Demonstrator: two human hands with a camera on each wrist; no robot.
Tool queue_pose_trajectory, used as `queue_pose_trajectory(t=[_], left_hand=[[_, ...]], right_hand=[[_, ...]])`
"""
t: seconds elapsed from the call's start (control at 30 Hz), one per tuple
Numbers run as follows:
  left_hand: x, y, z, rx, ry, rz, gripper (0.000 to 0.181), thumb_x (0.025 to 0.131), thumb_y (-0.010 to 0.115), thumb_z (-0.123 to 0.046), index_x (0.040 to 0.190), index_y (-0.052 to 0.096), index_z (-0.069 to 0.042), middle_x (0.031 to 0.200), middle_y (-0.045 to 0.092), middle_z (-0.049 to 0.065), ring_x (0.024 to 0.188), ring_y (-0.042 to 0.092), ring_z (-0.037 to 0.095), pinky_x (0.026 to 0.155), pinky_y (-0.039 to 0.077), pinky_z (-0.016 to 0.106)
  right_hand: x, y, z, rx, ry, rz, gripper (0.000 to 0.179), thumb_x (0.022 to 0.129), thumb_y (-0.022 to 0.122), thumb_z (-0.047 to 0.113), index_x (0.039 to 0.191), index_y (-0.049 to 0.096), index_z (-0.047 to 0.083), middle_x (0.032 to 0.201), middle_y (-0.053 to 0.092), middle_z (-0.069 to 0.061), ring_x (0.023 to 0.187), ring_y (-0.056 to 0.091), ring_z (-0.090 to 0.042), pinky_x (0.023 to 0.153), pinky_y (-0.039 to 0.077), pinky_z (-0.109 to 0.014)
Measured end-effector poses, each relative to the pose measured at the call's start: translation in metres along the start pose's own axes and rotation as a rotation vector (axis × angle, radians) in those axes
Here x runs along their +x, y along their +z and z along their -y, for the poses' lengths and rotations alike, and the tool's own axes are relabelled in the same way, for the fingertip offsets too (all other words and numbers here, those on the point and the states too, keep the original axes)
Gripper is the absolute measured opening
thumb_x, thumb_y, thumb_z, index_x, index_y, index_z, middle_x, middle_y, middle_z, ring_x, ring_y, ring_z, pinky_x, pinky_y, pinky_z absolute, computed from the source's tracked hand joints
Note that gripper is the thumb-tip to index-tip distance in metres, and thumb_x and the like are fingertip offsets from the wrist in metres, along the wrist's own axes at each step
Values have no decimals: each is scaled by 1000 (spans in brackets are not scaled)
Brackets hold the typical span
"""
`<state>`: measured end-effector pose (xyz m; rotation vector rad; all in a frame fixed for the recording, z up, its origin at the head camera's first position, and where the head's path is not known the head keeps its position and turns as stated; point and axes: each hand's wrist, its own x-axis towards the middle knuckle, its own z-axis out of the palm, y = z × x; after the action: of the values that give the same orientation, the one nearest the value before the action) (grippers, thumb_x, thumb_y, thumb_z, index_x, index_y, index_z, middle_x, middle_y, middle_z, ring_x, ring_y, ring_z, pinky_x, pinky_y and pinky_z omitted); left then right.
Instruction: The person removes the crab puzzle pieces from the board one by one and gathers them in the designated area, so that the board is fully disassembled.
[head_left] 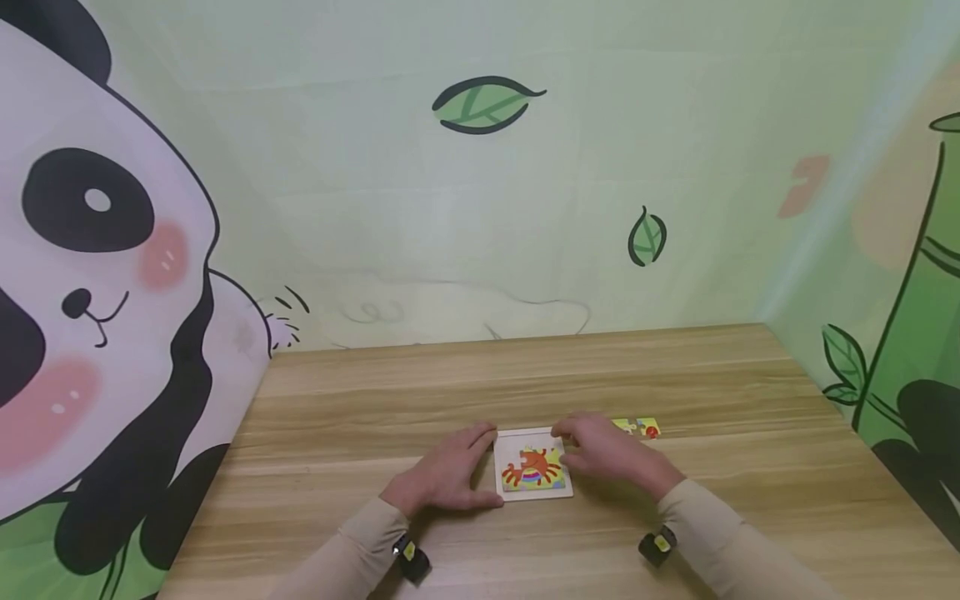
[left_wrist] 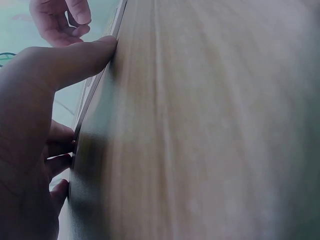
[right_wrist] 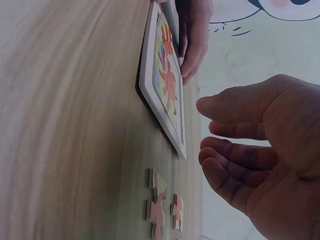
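A small jigsaw tray with a white rim [head_left: 537,496] lies flat on the table. Inside it, joined pieces form an orange crab picture [head_left: 534,472] with a rainbow-striped belly; the upper part shows pale bare tray. My left hand [head_left: 448,473] rests along the tray's left side, fingers at the far corner and thumb tip at the near corner. Over the right edge hovers my right hand [head_left: 603,450]; in the right wrist view its thumb and loosely bent fingers [right_wrist: 240,155] stand apart, with nothing visible between them. Loose jigsaw pieces [right_wrist: 157,210] lie just right of the tray.
The wood-grain table [head_left: 360,400] reaches back to a pale green printed backdrop [head_left: 360,167] with a panda on the left. Yellow-green loose pieces [head_left: 647,427] lie behind the right hand, partly covered by it. A small dark camera sits on each wrist.
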<state>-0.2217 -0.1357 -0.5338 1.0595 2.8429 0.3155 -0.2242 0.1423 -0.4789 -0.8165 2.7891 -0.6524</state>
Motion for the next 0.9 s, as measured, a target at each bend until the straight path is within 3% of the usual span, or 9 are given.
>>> queue_pose_trajectory(t=[0.47,0.9], left_hand=[[0,0,-1,-9,-9,8,102,79,61,-71,152,29,-5,158,28,11,144,31,28,119,29,43],[-1,-1,-1,-11,-7,-5,102,79,62,-69,151,30,-5,158,29,11,143,32,28,119,29,43]], right_hand=[[8,6,15,0,-30,26,38,85,74,15,119,65,1,115,67,-12,97,65,-25,82,57,-40],[18,13,22,-36,-35,49,40,85,74,19,120,66,2,118,65,-12,105,63,-26,90,55,-42]])
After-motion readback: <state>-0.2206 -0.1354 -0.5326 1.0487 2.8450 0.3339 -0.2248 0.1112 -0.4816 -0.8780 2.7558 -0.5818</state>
